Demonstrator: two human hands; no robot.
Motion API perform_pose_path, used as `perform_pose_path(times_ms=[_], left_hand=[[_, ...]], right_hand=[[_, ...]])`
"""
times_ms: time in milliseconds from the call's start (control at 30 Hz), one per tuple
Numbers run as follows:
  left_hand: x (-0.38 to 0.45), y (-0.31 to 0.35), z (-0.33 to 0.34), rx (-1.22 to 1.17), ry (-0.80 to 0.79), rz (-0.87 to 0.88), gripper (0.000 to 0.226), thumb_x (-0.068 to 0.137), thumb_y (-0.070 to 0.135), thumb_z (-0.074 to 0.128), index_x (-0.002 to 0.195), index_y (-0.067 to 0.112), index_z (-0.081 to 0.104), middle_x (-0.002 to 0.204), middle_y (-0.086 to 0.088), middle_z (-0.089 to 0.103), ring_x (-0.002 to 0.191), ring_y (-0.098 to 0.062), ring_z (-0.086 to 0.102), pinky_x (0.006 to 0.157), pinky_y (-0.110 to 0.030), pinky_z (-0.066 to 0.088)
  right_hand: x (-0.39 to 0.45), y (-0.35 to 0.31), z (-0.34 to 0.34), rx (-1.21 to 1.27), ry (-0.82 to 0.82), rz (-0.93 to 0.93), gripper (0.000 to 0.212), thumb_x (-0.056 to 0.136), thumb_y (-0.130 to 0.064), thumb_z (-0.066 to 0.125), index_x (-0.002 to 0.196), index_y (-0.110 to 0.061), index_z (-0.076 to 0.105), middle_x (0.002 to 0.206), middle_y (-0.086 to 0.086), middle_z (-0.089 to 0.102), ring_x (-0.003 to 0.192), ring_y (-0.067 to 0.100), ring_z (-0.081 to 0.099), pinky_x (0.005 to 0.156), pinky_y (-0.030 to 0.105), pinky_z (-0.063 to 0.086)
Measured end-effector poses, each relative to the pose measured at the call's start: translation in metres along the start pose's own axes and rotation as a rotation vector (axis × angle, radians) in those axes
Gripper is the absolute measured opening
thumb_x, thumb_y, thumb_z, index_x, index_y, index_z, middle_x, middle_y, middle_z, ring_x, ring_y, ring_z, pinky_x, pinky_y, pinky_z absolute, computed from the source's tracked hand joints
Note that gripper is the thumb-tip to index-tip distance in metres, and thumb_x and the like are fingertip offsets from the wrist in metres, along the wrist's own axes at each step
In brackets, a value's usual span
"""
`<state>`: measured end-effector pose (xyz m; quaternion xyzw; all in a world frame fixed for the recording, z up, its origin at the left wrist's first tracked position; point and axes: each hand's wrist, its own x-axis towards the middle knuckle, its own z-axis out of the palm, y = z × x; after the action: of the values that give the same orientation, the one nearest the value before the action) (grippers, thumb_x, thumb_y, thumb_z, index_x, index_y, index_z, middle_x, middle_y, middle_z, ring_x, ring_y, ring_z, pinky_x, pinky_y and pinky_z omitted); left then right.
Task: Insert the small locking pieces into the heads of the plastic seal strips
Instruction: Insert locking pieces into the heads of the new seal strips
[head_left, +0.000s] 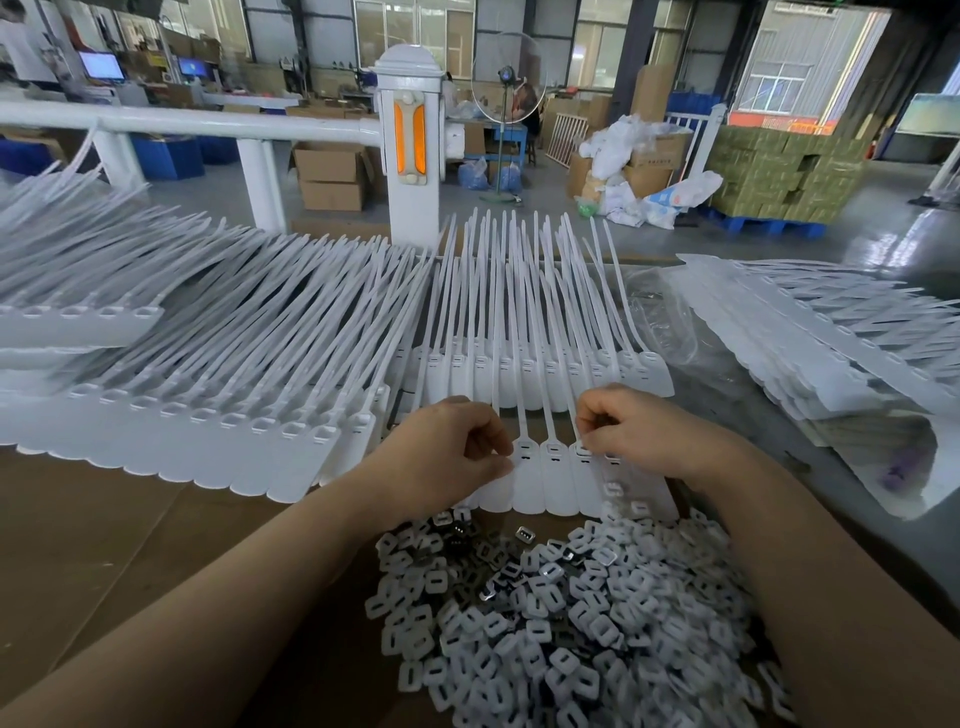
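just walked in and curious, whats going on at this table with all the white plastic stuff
A person is assembling plastic seal strips. Both hands work on a short row of strips lying flat in front of them: the left hand pinches the row's left edge, and the right hand presses fingertips at a strip head, apparently seating a locking piece. A loose heap of small locking pieces lies on the cardboard just below. More strips are stacked to the left, behind and right.

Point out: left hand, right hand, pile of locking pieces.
left hand (441, 452): head view, back of the hand.
right hand (644, 431): head view, back of the hand.
pile of locking pieces (561, 623): head view, middle of the heap.
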<state>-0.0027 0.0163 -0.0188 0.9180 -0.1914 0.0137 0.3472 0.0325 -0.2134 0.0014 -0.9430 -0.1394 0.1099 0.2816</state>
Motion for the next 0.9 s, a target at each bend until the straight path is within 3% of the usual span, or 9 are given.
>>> perform_pose_path(times_ms=[367, 500, 600, 667, 733, 833, 900], left_hand=[[0.001, -0.001, 0.002, 0.022, -0.006, 0.021, 0.007, 0.087, 0.029, 0.071, 0.092, 0.031, 0.066, 0.092, 0.012, 0.058, 0.079, 0.000, 0.057, 0.073, -0.011, 0.046], [-0.001, 0.002, 0.001, 0.119, -0.028, 0.105, 0.023, 0.092, 0.037, 0.063, 0.115, 0.036, 0.062, 0.094, 0.012, 0.051, 0.077, -0.002, 0.054, 0.080, -0.023, 0.050], [-0.001, 0.006, 0.004, 0.267, -0.096, 0.176, 0.040, 0.097, 0.043, 0.052, 0.136, 0.047, 0.045, 0.101, 0.012, 0.044, 0.086, -0.005, 0.048, 0.086, -0.027, 0.045], [0.001, 0.009, 0.007, 0.377, -0.117, 0.203, 0.042, 0.098, 0.048, 0.045, 0.139, 0.051, 0.038, 0.102, 0.012, 0.037, 0.095, -0.008, 0.043, 0.085, -0.029, 0.040], [0.002, 0.011, 0.011, 0.421, -0.116, 0.211, 0.040, 0.098, 0.048, 0.043, 0.137, 0.050, 0.040, 0.105, 0.010, 0.036, 0.101, -0.009, 0.040, 0.086, -0.029, 0.036], [0.004, 0.013, 0.013, 0.458, -0.107, 0.245, 0.039, 0.098, 0.045, 0.045, 0.137, 0.043, 0.045, 0.118, 0.007, 0.041, 0.111, -0.013, 0.040, 0.101, -0.032, 0.033], [0.006, 0.015, 0.013, 0.466, -0.106, 0.263, 0.038, 0.098, 0.042, 0.046, 0.136, 0.038, 0.047, 0.121, 0.006, 0.043, 0.114, -0.014, 0.041, 0.103, -0.034, 0.034]], right_hand=[[0.000, -0.002, -0.001, 0.083, -0.027, 0.025, 0.023, 0.087, 0.000, 0.057, 0.071, -0.017, 0.057, 0.077, -0.002, 0.056, 0.072, 0.015, 0.051, 0.067, 0.029, 0.041], [0.000, -0.002, 0.000, 0.066, -0.027, 0.022, 0.024, 0.089, -0.001, 0.056, 0.072, -0.018, 0.056, 0.077, -0.002, 0.056, 0.071, 0.014, 0.050, 0.066, 0.028, 0.040], [0.000, -0.002, 0.001, 0.044, -0.013, 0.015, 0.022, 0.092, -0.005, 0.056, 0.076, -0.021, 0.057, 0.079, -0.004, 0.057, 0.072, 0.011, 0.052, 0.066, 0.025, 0.041], [0.000, -0.002, 0.001, 0.026, 0.000, 0.006, 0.019, 0.092, -0.007, 0.058, 0.079, -0.022, 0.059, 0.080, -0.005, 0.058, 0.072, 0.009, 0.053, 0.065, 0.022, 0.041], [0.000, -0.002, 0.001, 0.014, 0.000, -0.002, 0.018, 0.091, -0.007, 0.062, 0.080, -0.022, 0.060, 0.079, -0.005, 0.058, 0.070, 0.007, 0.053, 0.062, 0.019, 0.039], [-0.001, -0.002, 0.001, 0.019, -0.004, -0.007, 0.016, 0.089, -0.009, 0.064, 0.081, -0.022, 0.061, 0.079, -0.005, 0.059, 0.069, 0.007, 0.053, 0.061, 0.019, 0.039], [-0.002, -0.002, 0.000, 0.019, -0.017, -0.004, 0.015, 0.090, -0.010, 0.064, 0.082, -0.022, 0.061, 0.081, -0.004, 0.060, 0.071, 0.007, 0.054, 0.063, 0.020, 0.040]])
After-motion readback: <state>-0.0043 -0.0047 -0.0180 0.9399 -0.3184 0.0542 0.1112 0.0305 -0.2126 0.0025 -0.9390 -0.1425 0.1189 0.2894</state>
